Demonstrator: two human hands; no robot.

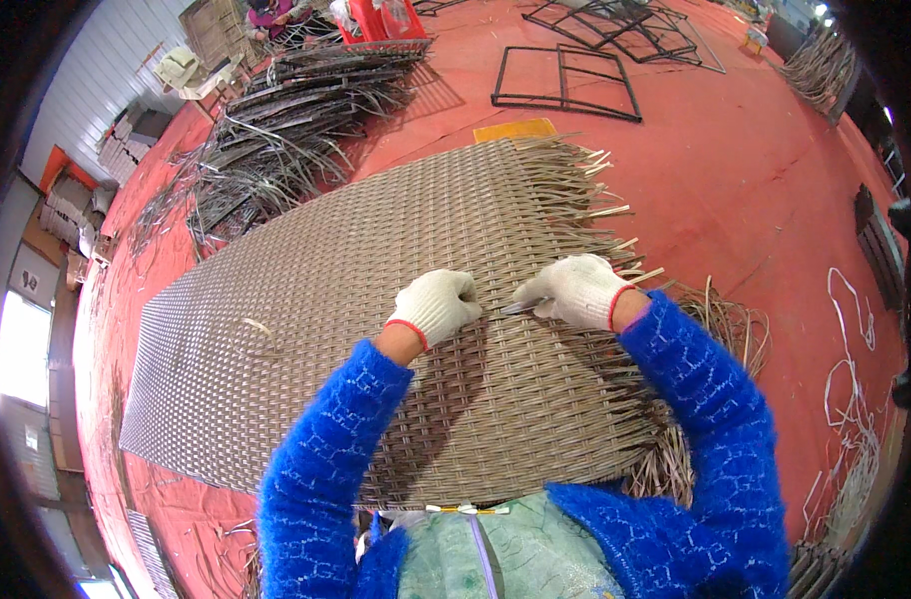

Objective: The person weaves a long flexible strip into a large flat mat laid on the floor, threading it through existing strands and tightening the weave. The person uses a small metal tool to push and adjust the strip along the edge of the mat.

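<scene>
A large brown woven wicker panel spreads in front of me, with loose strand ends fringing its right edge. My left hand, in a white knitted glove with a red cuff, rests on the weave with its fingers curled closed. What those fingers pinch, if anything, is hidden. Just to the right, my right hand, gloved alike, is closed around a small grey metal tool. The tool's tip points left, toward the left hand, low over the weave. Its exact kind does not show.
Dark woven pieces with stray strands are heaped at the far left. Black metal frames lie on the red floor. White string trails at the right. A person sits at the back beside a red plastic chair.
</scene>
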